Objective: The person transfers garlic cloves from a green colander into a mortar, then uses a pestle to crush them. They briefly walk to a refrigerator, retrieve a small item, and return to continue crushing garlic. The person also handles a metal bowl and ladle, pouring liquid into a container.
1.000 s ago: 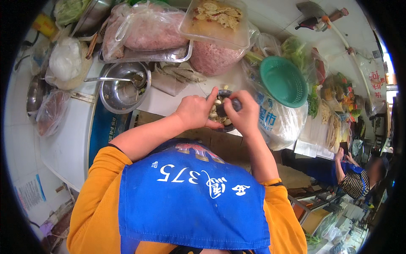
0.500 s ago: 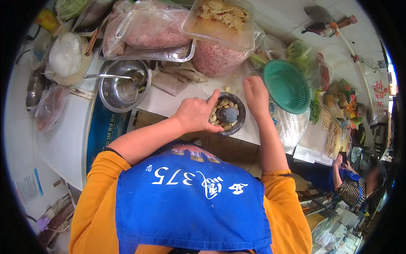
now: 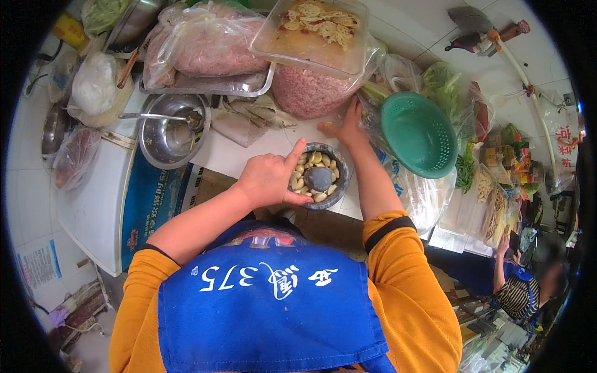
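Note:
A grey stone mortar [image 3: 339,194] stands near the counter's front edge, with whole pale garlic cloves [image 3: 300,183] inside. Its pestle [image 3: 318,179] rises among them, its rounded grey top showing and no hand on it. My left hand [image 3: 264,177] braces the mortar's left side, index finger and thumb spread along the rim, the other fingers curled. Just beyond the mortar, my right hand [image 3: 347,126] hovers over or touches the counter; which one I cannot tell. Its thumb points left, apart from the fingers, which reach toward a bag of minced meat [image 3: 311,90]. I see nothing held in it.
Right of my right hand sits a green plastic colander [image 3: 418,133]. A steel bowl [image 3: 165,140] with a ladle stands left, beside a cloth [image 3: 239,127]. A clear tub [image 3: 311,46] rests on the meat bag. Another person [image 3: 519,286] is at the far right.
My right hand has moved left and farther out from beside the mortar, its fingers spreading apart. A small pale piece beyond the mortar is no longer visible. The left hand keeps its hold.

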`<state>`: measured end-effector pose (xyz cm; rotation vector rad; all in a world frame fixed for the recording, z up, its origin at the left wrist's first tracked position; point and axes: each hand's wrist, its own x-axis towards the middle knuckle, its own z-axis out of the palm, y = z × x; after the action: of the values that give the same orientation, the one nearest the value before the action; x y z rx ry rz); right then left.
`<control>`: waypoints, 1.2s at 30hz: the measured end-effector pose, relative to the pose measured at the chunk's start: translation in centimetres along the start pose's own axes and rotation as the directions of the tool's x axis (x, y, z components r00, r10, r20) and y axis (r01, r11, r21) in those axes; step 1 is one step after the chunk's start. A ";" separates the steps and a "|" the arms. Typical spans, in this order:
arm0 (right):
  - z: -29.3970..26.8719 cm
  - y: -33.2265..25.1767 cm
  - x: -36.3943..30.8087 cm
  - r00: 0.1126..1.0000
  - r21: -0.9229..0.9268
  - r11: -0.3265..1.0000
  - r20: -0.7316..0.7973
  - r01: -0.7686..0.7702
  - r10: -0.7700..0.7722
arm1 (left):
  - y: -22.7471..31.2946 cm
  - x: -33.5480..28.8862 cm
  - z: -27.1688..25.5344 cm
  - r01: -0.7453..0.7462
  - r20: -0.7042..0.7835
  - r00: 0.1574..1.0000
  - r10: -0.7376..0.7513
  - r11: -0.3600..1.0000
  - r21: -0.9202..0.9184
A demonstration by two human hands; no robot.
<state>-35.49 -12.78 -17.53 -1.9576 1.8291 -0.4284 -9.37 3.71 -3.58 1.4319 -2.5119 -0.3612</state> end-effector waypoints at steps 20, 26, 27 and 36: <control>-3.3 1.2 -6.3 0.964 -0.050 0.997 0.263 0.056 -0.041 | -0.5 2.7 1.2 -0.042 -0.110 0.993 0.041 0.999 -0.003; -4.3 1.5 -10.7 0.975 0.013 1.000 0.223 0.018 -0.021 | -0.3 0.8 2.5 0.182 -0.069 0.978 -0.198 0.965 -0.187; -4.2 1.4 -11.3 0.981 0.000 1.000 0.196 0.004 -0.004 | -0.6 -0.1 2.8 0.305 0.011 0.946 -0.324 0.878 -0.368; -4.0 1.5 -14.6 0.998 -0.119 0.993 0.061 -0.027 0.035 | -5.8 -10.3 2.7 0.623 0.790 0.595 -0.150 -0.535 -0.571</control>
<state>-39.97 1.29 -13.89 -1.9931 1.8812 -0.2510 -0.36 10.00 -8.73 1.3094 -0.2942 -2.2868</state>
